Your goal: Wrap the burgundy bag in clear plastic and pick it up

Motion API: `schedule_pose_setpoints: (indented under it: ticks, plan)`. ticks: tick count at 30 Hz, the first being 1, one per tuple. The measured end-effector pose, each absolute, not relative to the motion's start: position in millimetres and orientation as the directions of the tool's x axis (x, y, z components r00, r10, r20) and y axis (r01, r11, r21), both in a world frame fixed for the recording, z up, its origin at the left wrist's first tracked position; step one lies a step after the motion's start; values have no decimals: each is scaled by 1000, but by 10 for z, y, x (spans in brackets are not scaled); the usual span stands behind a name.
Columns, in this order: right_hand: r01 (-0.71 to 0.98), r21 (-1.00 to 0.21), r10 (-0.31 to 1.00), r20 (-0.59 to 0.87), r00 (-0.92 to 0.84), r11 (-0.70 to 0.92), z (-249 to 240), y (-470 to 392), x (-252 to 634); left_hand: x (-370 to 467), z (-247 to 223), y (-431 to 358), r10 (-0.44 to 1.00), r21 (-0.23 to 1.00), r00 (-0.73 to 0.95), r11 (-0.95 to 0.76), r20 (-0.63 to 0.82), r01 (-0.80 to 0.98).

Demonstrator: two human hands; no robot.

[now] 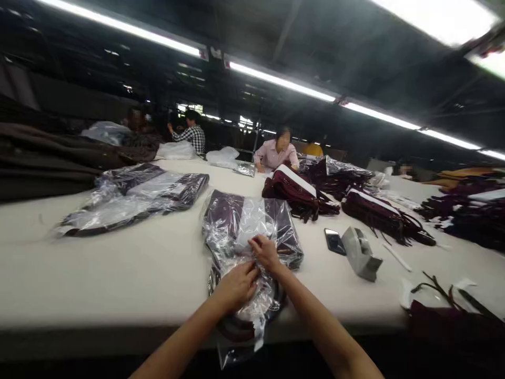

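Note:
A folded dark purple garment with a white paper band lies in a clear plastic bag (286, 231) at the table's front edge, the bag's loose end hanging over it. My left hand (237, 286) rests on the crumpled plastic, its fingers bent; whether they grip it is hard to tell. Just ahead and to the right, my right hand (265, 251) has its fingers pinched on the plastic over the paper band. A second bagged garment (158, 187) lies to the left.
On the white table (158, 273) are a phone (335, 241), a grey tape dispenser (361, 254), and banded maroon bundles (294, 189). Dark cloth (47, 158) is piled at the left. A person in pink (276, 152) leans over the far side.

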State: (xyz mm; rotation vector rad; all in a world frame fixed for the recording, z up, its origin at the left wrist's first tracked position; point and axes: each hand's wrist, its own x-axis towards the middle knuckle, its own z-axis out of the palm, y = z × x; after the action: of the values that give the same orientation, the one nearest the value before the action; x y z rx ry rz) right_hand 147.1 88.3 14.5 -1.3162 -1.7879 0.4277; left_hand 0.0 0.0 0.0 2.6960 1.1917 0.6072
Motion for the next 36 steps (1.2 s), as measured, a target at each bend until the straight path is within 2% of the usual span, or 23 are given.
schedule_pose_setpoints:
  ticks: [3,6,9,12,14,18,23,26,30,34,36]
  plan:
    - [595,-722,896,444,7,353,269,829,1664,3,48,-20,755,282,591,-655,285,701]
    - [630,-676,860,510,27,381,389,664,1821,-3,81,-43,792,304,555,-611,255,731]
    - [669,-577,842,522,-138,468,421,415,1897,-12,98,-67,814,333,530,-581,239,742]
    - [718,-505,870,385,-309,479,335,212,1884,-14,92,-71,819,342,525,-574,232,744]
    - [770,-432,876,335,-347,470,253,135,1847,-11,70,-59,823,340,520,-568,227,750]
    - [803,-293,842,339,-420,519,137,100,1774,-7,3,-9,837,333,504,-547,213,768]
    - [819,-231,841,291,-457,525,96,138,1747,-18,-39,48,831,305,532,-556,163,774]
    - [796,-278,837,286,-466,538,127,128,1765,-24,-10,47,831,285,538,-554,139,782]
    - [681,-465,824,290,-486,565,223,11,1866,-42,86,32,839,276,532,-541,116,794]
    - [549,-709,897,333,-291,442,358,-196,2143,-95,88,95,811,219,575,-585,114,781]
    - [490,-800,937,316,-147,346,423,-282,2393,-148,-30,191,765,158,618,-642,180,750]
